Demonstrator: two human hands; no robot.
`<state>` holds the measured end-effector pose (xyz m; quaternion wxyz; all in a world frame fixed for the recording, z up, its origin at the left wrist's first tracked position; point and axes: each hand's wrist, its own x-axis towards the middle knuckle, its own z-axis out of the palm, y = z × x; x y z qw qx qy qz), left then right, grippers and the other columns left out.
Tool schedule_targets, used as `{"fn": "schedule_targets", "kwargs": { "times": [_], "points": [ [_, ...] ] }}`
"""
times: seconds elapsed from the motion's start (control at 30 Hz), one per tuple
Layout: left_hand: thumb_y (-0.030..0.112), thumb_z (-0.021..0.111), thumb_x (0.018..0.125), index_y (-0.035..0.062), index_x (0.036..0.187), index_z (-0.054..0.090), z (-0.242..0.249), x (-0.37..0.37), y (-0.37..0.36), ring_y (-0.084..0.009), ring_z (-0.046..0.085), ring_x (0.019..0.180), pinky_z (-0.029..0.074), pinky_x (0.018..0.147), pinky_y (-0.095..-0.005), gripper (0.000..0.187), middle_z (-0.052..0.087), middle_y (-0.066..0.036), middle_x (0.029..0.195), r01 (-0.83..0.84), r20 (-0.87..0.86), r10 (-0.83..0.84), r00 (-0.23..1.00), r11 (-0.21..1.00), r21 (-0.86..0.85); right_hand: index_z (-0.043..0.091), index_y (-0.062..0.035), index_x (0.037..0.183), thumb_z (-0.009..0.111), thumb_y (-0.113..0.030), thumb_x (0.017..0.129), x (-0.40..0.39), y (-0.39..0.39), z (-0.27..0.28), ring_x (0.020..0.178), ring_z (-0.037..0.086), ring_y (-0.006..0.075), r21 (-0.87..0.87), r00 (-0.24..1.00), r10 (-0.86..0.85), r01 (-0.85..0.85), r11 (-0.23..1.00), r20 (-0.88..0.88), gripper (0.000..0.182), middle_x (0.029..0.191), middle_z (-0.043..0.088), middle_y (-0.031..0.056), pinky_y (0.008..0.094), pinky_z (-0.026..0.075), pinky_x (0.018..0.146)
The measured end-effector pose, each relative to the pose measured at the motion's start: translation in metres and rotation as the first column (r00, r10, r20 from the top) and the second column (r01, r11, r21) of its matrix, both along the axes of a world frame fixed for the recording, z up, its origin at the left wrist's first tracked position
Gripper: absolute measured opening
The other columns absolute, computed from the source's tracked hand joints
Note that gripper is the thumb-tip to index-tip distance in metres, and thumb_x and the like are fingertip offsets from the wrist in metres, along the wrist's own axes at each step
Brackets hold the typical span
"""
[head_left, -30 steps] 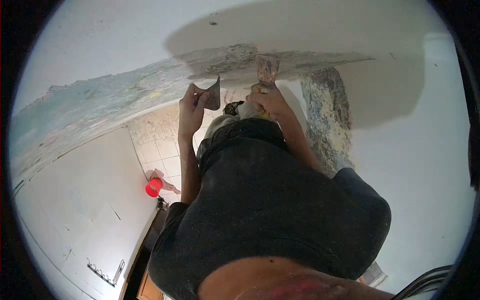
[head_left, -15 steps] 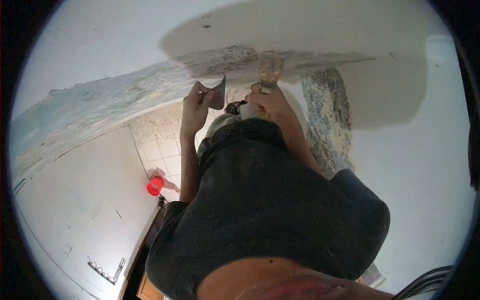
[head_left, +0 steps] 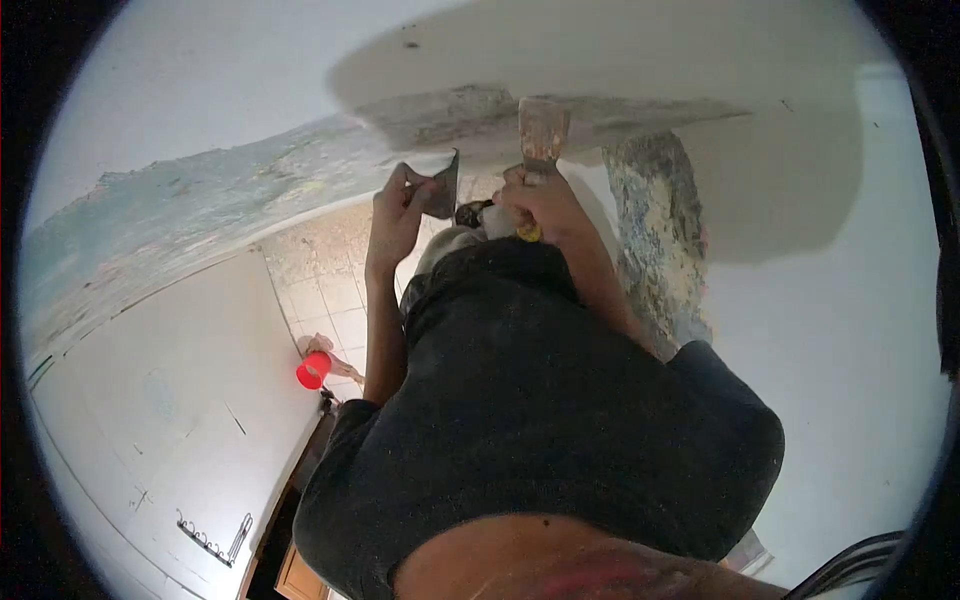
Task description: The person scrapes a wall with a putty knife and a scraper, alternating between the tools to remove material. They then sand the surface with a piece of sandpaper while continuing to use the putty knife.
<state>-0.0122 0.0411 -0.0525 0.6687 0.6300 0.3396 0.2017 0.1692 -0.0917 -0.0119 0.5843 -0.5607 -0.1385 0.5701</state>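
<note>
My left hand (head_left: 400,215) pinches a thin dark metal plate (head_left: 441,190), held upright a little away from the wall. My right hand (head_left: 540,200) grips a putty knife (head_left: 543,132) by its handle; a yellow handle end shows below the fist. Its worn, stained blade points up over the rough grey strip (head_left: 445,115) on the white wall (head_left: 240,70). Whether the blade touches the wall cannot be told. Below and right of the right hand runs a second rough patch (head_left: 655,230) with peeling cream and dark surface.
A red bucket (head_left: 313,370) stands on the tiled floor (head_left: 342,295) at the lower left. A rack of hooks (head_left: 205,543) is on the white surface at the bottom left. Dark cables (head_left: 850,568) show at the lower right.
The putty knife blade looks sharper and slightly higher. My left hand and the plate have shifted slightly right in view.
</note>
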Motion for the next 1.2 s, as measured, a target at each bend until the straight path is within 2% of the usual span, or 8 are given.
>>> {"fn": "schedule_targets", "kwargs": {
  "times": [0.1, 0.2, 0.3, 0.7, 0.8, 0.9, 1.1, 1.2],
  "points": [
    [0.002, 0.052, 0.097, -0.0022, 0.094, 0.047, -0.004, -0.001, -0.001, -0.0146, 0.066, 0.08, 0.054, 0.07, -0.0304, 0.007, 0.069, -0.016, 0.087, 0.034, 0.024, -0.035, 0.999, 0.999, 0.026, 0.043, -0.0128, 0.06, 0.07, -0.003, 0.079, 0.015, 0.0, -0.014, 0.041, 0.033, 0.0071, -0.086, 0.984, 0.023, -0.008, 0.996, 0.174, 0.034, 0.051, 0.039, -0.0027, 0.0278, 0.026, 0.04],
    [0.002, 0.052, 0.097, -0.002, 0.093, 0.047, 0.006, 0.003, 0.001, -0.0141, 0.065, 0.08, 0.053, 0.069, -0.0305, 0.008, 0.068, -0.015, 0.086, 0.033, -0.017, -0.032, 0.999, 0.999, 0.036, 0.045, -0.0127, 0.063, 0.071, -0.004, 0.079, 0.004, -0.007, -0.006, 0.04, 0.032, 0.0073, -0.022, 0.997, 0.068, -0.067, 0.998, 0.042, 0.031, 0.051, 0.04, -0.002, 0.0282, 0.027, 0.04],
    [0.003, 0.053, 0.097, -0.0016, 0.092, 0.048, 0.004, 0.002, -0.001, -0.0136, 0.065, 0.078, 0.053, 0.068, -0.0302, 0.008, 0.068, -0.015, 0.084, 0.042, -0.034, -0.041, 0.999, 0.998, 0.039, 0.049, -0.0088, 0.072, 0.071, -0.008, 0.075, 0.023, -0.001, -0.026, 0.05, 0.049, 0.0085, -0.226, 0.98, 0.024, 0.021, 0.974, 0.197, 0.022, 0.062, 0.053, -0.0007, 0.0278, 0.042, 0.046],
    [0.004, 0.053, 0.097, -0.002, 0.092, 0.048, 0.001, 0.007, 0.005, -0.0149, 0.065, 0.073, 0.052, 0.067, -0.0296, 0.009, 0.068, -0.015, 0.081, 0.066, -0.074, -0.059, 0.996, 0.993, 0.095, 0.048, -0.0096, 0.07, 0.071, -0.009, 0.072, 0.031, -0.009, -0.018, 0.055, 0.046, 0.0077, -0.178, 0.984, 0.085, -0.056, 0.982, 0.157, 0.023, 0.063, 0.048, -0.0027, 0.0281, 0.039, 0.05],
    [0.004, 0.054, 0.097, -0.0024, 0.092, 0.049, 0.001, 0.011, 0.005, -0.015, 0.065, 0.072, 0.052, 0.066, -0.0298, 0.01, 0.069, -0.016, 0.08, 0.051, 0.023, -0.052, 0.998, 0.998, 0.031, 0.049, -0.0099, 0.071, 0.07, -0.009, 0.072, 0.032, -0.006, -0.014, 0.054, 0.046, 0.0083, -0.225, 0.925, -0.023, 0.116, 0.968, 0.378, 0.022, 0.063, 0.048, -0.0023, 0.0279, 0.039, 0.049],
    [0.006, 0.054, 0.097, -0.0026, 0.092, 0.049, 0.001, 0.012, 0.006, -0.0148, 0.066, 0.073, 0.052, 0.066, -0.0301, 0.01, 0.069, -0.016, 0.081, 0.068, -0.035, -0.067, 0.997, 0.997, 0.032, 0.051, -0.0085, 0.078, 0.071, -0.011, 0.072, 0.024, -0.008, 0.011, 0.055, 0.047, 0.0087, -0.238, 0.98, 0.091, -0.046, 0.97, 0.18, 0.022, 0.064, 0.049, -0.0021, 0.0278, 0.041, 0.05],
    [0.006, 0.054, 0.097, -0.0026, 0.093, 0.05, -0.004, 0.01, 0.007, -0.0137, 0.065, 0.076, 0.052, 0.067, -0.0298, 0.011, 0.069, -0.015, 0.081, 0.08, -0.034, -0.078, 0.996, 0.996, 0.043, 0.05, -0.0018, 0.097, 0.073, -0.017, 0.07, 0.031, -0.009, -0.001, 0.057, 0.051, 0.0103, -0.241, 0.966, 0.226, -0.192, 0.951, 0.123, 0.038, 0.072, 0.055, -0.0003, 0.0281, 0.047, 0.055],
    [0.006, 0.054, 0.097, -0.0028, 0.093, 0.05, -0.003, 0.012, 0.007, -0.0138, 0.065, 0.077, 0.052, 0.068, -0.03, 0.01, 0.069, -0.015, 0.082, 0.076, -0.044, -0.074, 0.996, 0.995, 0.069, 0.05, 0.0037, 0.11, 0.074, -0.02, 0.071, 0.022, -0.008, 0.0, 0.067, 0.056, 0.0127, -0.445, 0.923, 0.117, 0.063, 0.893, 0.367, 0.052, 0.084, 0.059, 0.0035, 0.0275, 0.049, 0.061]
  ]
}}
